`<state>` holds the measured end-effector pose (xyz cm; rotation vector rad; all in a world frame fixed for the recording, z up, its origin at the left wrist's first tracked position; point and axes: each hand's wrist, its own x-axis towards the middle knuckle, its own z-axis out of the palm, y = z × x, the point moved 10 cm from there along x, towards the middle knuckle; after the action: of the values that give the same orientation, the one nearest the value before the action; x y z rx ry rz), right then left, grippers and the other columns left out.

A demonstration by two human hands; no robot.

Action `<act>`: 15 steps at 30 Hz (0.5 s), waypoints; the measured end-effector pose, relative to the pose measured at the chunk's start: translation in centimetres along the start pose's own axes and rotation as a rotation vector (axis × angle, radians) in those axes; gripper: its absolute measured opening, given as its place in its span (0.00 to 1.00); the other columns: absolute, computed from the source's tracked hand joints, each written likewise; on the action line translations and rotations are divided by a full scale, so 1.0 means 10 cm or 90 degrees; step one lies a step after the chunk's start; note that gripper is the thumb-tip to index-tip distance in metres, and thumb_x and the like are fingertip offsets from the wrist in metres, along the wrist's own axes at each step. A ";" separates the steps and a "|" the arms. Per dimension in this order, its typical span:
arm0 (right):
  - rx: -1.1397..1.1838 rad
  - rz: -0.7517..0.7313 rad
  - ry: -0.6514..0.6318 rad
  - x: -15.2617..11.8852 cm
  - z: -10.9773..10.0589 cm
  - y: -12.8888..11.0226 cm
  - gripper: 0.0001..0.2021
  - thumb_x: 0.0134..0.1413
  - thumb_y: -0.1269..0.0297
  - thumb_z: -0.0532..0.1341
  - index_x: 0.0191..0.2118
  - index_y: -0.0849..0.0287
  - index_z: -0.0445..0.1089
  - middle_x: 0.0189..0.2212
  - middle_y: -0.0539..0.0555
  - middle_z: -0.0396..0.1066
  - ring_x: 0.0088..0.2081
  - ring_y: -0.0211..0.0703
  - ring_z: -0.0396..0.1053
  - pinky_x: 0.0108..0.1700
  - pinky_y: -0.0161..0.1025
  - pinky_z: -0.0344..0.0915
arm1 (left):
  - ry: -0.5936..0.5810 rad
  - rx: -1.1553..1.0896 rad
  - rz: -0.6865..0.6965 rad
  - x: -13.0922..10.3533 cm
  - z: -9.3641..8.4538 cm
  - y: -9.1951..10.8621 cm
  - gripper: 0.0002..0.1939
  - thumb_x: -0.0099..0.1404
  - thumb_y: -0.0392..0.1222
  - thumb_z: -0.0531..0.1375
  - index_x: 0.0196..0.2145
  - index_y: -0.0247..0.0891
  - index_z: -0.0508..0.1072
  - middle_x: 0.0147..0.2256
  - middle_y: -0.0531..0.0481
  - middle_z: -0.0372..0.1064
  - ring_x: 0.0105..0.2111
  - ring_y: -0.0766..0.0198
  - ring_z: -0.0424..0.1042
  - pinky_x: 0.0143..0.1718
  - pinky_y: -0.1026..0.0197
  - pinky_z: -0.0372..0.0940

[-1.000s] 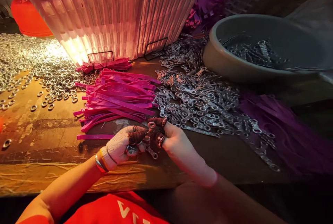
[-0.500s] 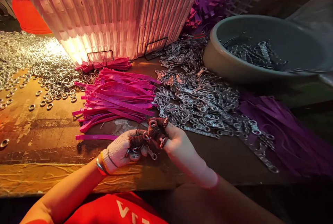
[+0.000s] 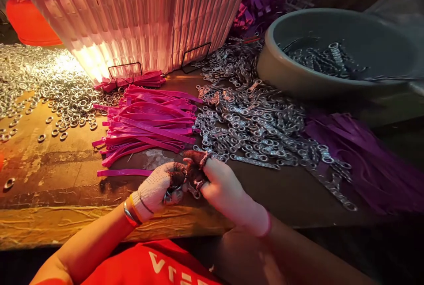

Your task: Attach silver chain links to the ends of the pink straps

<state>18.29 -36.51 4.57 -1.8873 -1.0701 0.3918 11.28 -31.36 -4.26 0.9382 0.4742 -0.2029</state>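
Note:
My left hand (image 3: 159, 188), in a white knit glove with dark-stained fingertips, is closed around small metal links (image 3: 171, 196) with ring-shaped ends. Against it, my right hand (image 3: 220, 183), also gloved with dark, worn fingertips, has thumb and fingers pinched together. What sits in that pinch is mostly hidden; a ring end (image 3: 196, 194) peeks out below, between the hands. Just beyond them lies a pile of magenta strips (image 3: 149, 121) with looped ends, one single strip (image 3: 124, 172) lying nearer. To the right spreads a heap of metal links (image 3: 251, 121) with a ring at each end.
Loose metal rings (image 3: 66, 90) cover the left of the wooden table (image 3: 49, 165). A ribbed translucent panel (image 3: 132, 20) stands behind, near an orange-red object (image 3: 31, 20). At right are a grey basin (image 3: 318, 86) holding metal pieces and purple strips (image 3: 361, 161).
My hands have drawn closer together, and my right hand has shifted slightly left. The link end dangling below them is now more covered. The whole view has moved a little.

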 end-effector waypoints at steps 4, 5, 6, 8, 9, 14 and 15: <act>0.077 -0.017 -0.086 -0.16 0.16 -0.23 0.14 0.54 0.70 0.57 0.46 0.55 0.72 0.36 0.57 0.74 0.37 0.46 0.72 0.42 0.42 0.71 | 0.206 0.204 0.181 -0.06 -0.38 0.42 0.06 0.57 0.39 0.62 0.33 0.36 0.73 0.27 0.52 0.67 0.25 0.70 0.62 0.24 0.70 0.58; 0.142 0.010 -0.083 -0.18 0.15 -0.25 0.12 0.57 0.68 0.56 0.46 0.55 0.71 0.35 0.55 0.73 0.35 0.44 0.71 0.39 0.40 0.71 | 0.261 0.255 0.244 -0.12 -0.47 0.58 0.07 0.55 0.36 0.63 0.34 0.36 0.74 0.30 0.51 0.69 0.28 0.69 0.64 0.27 0.70 0.60; 0.206 0.051 -0.064 -0.19 0.12 -0.23 0.10 0.60 0.65 0.56 0.45 0.55 0.71 0.34 0.55 0.72 0.33 0.42 0.71 0.36 0.38 0.70 | 0.296 0.271 0.280 -0.17 -0.56 0.69 0.08 0.54 0.34 0.63 0.34 0.36 0.75 0.31 0.51 0.69 0.30 0.69 0.64 0.29 0.70 0.61; 0.294 0.154 0.011 -0.18 0.01 -0.11 0.10 0.62 0.58 0.56 0.44 0.56 0.70 0.33 0.54 0.70 0.32 0.41 0.71 0.31 0.36 0.69 | 0.278 0.184 0.250 -0.16 -0.69 0.69 0.08 0.54 0.35 0.62 0.35 0.36 0.75 0.27 0.53 0.68 0.25 0.70 0.63 0.24 0.70 0.59; 0.312 0.194 0.048 -0.16 -0.05 -0.04 0.11 0.60 0.55 0.58 0.43 0.56 0.69 0.33 0.53 0.70 0.32 0.42 0.71 0.30 0.36 0.68 | 0.227 0.095 0.197 -0.12 -0.70 0.59 0.08 0.55 0.37 0.62 0.35 0.36 0.74 0.25 0.53 0.67 0.21 0.71 0.62 0.19 0.70 0.56; 0.221 0.198 0.107 -0.03 -0.13 0.12 0.12 0.57 0.55 0.60 0.42 0.55 0.70 0.34 0.52 0.71 0.38 0.45 0.71 0.41 0.42 0.70 | -0.017 -0.262 -0.043 -0.04 -0.32 0.08 0.18 0.55 0.50 0.63 0.39 0.34 0.73 0.30 0.46 0.73 0.18 0.64 0.69 0.09 0.70 0.44; 0.188 0.187 0.108 -0.02 -0.11 0.13 0.11 0.58 0.56 0.59 0.43 0.55 0.70 0.35 0.53 0.72 0.38 0.46 0.71 0.43 0.43 0.70 | -0.032 -0.272 -0.061 -0.04 -0.24 0.02 0.19 0.56 0.51 0.64 0.40 0.34 0.73 0.31 0.45 0.73 0.20 0.64 0.71 0.10 0.71 0.46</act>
<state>19.52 -37.60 4.10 -1.7759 -0.5873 0.5165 10.27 -29.30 -5.12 0.4930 0.4913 -0.2013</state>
